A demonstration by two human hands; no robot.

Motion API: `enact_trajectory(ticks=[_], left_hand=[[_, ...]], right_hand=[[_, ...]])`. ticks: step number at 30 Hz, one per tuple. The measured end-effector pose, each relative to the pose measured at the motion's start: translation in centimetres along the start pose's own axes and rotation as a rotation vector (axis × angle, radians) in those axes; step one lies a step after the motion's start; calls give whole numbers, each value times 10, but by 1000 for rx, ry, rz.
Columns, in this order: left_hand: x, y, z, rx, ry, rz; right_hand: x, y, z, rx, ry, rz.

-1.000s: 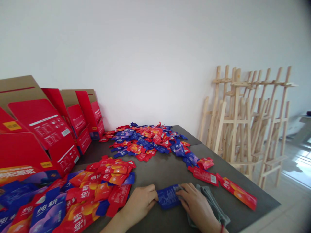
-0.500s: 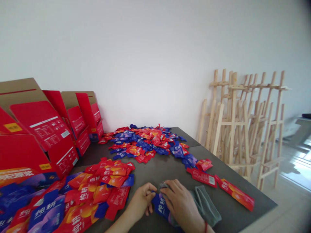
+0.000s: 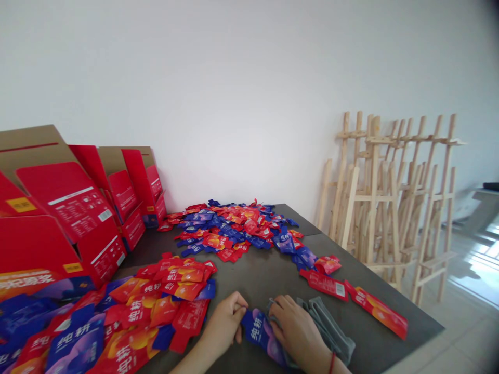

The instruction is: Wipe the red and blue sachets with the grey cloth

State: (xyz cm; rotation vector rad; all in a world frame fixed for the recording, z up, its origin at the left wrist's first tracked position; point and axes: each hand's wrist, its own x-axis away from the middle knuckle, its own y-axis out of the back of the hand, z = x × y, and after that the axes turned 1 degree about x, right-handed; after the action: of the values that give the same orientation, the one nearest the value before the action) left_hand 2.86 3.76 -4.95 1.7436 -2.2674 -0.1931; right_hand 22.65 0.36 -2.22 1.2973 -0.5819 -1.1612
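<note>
Your left hand [image 3: 226,323]: finger and thumb pinching one end of a blue pouch [image 3: 256,331], printed side up. Your right hand [image 3: 297,328], red wristband [image 3: 332,362]: fingers curled over a grey cloth [image 3: 331,332], against the pouch's other side. Dark table [image 3: 244,278], bearing: near pile [image 3: 156,306] of red and blue pouches, left of you; far pile [image 3: 234,226], likewise mixed; two red pouches [image 3: 377,310], right; open red boxes [image 3: 74,202], left. Beyond the table, right: wooden easels [image 3: 373,208], clustered.

Wooden easels [image 3: 373,218] beside a table [image 3: 253,275] with open cartons [image 3: 35,239] and pouches [image 3: 236,215] suggest an art room or workshop.
</note>
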Motion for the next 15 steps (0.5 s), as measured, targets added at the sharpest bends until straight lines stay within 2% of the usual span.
enact_trajectory(ticks=[4, 10, 13, 15], left_hand=[[2, 26, -21, -39, -98, -149], [12, 102, -62, -192, -159, -492], [19, 143, -60, -454, -121, -670], [24, 170, -45, -653, -123, -710]], right_hand=[[4, 0, -7, 21, -52, -26], [4, -2, 2, 62, -82, -81], [3, -4, 7, 75, -96, -99], [3, -6, 9, 72, -109, -108]])
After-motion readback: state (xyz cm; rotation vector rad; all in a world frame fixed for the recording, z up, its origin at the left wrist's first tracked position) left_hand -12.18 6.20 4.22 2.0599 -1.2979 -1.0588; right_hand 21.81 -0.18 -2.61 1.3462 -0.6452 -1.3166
